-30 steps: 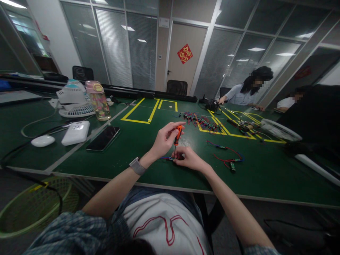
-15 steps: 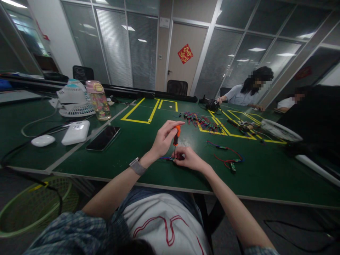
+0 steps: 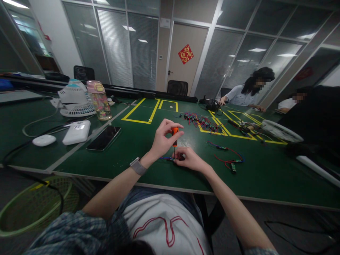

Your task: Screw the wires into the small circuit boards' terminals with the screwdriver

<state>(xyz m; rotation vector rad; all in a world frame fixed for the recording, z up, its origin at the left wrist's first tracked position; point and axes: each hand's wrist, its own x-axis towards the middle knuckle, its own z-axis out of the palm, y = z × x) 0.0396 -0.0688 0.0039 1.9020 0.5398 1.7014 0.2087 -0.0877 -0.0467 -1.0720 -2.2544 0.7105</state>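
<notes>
My left hand pinches the orange handle of a small screwdriver, held upright with its tip down. A watch sits on that wrist. The tip rests on a small wired part with blue and red leads, lying on the green table. My right hand presses down on this part, its fingers closed over it.
To the right lie more wired parts, and a heap of them farther back. A phone, white box, mouse, bottle and fan stand left. Two people sit at the far right. A green basket is under the table's left.
My left hand has turned on the screwdriver handle, and its fingers now cover more of the orange grip. The right hand stays on the part.
</notes>
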